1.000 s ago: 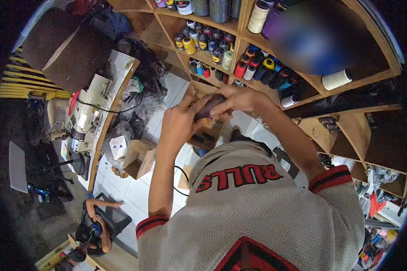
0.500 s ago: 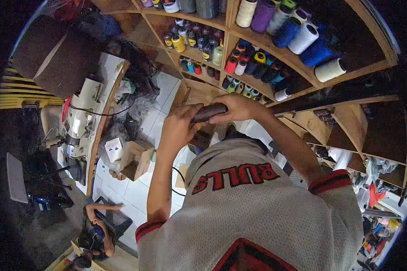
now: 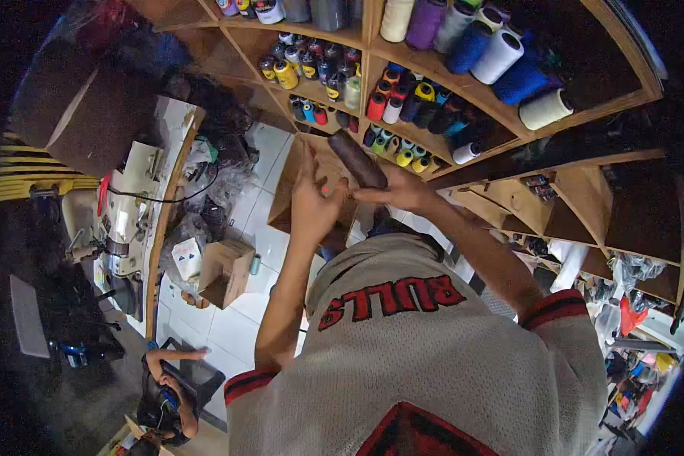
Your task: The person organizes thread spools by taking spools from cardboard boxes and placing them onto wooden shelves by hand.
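A dark brown spool of thread point(image 3: 357, 159) is gripped at its lower end by my right hand point(image 3: 399, 190), thumb pressed along its base. It tilts up and to the left in front of my body. My left hand point(image 3: 317, 201) is off the spool, a little to its left, with fingers stretched up and thumb apart; I see nothing in it. Behind and below both hands stands an open cardboard box point(image 3: 283, 205), whose inside is partly hidden by my left hand.
Wooden shelves point(image 3: 448, 67) ahead hold several rows of coloured thread spools. On the left, a sewing machine point(image 3: 133, 197) sits on a white-topped table point(image 3: 176, 125). A smaller open box point(image 3: 232, 266) rests on the tiled floor. Another person point(image 3: 167, 395) is at lower left.
My left hand has let go of the spool and opened beside it. The spool has swung from nearly level to steeply tilted in my right hand. The view has shifted slightly.
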Action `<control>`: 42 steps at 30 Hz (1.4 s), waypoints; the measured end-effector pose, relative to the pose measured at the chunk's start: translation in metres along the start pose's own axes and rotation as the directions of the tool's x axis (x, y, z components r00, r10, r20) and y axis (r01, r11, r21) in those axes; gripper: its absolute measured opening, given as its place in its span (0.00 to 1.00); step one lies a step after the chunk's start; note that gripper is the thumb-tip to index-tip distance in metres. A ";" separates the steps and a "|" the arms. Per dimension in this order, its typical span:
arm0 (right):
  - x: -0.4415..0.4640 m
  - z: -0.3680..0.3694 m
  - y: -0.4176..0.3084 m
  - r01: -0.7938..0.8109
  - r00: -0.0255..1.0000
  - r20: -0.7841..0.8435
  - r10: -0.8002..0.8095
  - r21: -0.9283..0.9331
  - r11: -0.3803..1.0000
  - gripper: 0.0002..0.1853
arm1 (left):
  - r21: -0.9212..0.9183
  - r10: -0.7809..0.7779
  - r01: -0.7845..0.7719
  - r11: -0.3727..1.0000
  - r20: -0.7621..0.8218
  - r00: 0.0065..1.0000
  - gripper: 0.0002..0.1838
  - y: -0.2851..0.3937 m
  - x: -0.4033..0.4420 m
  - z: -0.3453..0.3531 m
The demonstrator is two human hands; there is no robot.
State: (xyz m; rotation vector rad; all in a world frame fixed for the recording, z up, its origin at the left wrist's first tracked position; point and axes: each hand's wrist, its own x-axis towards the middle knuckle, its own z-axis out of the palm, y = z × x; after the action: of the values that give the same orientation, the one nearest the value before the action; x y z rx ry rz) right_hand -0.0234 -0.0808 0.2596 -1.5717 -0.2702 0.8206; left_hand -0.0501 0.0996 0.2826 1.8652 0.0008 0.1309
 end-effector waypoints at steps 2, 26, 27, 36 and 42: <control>-0.008 0.017 -0.003 0.096 0.934 -0.282 -0.218 -0.391 0.916 0.31 | -0.300 -0.257 0.301 0.905 0.179 0.950 0.26 -0.002 0.003 0.007; -0.022 -0.202 0.114 -0.471 0.778 -0.577 -0.247 -0.797 0.378 0.12 | 0.416 -0.284 0.106 0.903 0.394 0.874 0.57 -0.070 -0.021 0.022; -0.023 -0.198 0.106 -0.525 0.748 -0.631 -0.208 -0.753 0.397 0.14 | 0.417 -0.309 0.144 0.898 0.363 0.879 0.57 -0.075 -0.022 0.017; -0.013 -0.204 0.115 -0.639 0.710 -0.692 -0.130 -0.711 0.294 0.17 | 0.417 -0.176 0.118 0.901 0.101 0.979 0.49 -0.133 -0.061 -0.008; -0.007 -0.130 0.073 -0.463 0.718 -0.588 -0.372 -0.803 0.376 0.18 | 0.477 -0.249 0.268 0.837 -0.105 0.963 0.39 -0.156 -0.074 -0.062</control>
State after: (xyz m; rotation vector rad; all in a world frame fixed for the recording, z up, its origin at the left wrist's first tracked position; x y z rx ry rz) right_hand 0.0337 -0.1997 0.1891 -2.9105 -0.0937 -0.1124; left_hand -0.1191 0.1994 0.1448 2.3482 0.3438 -0.0274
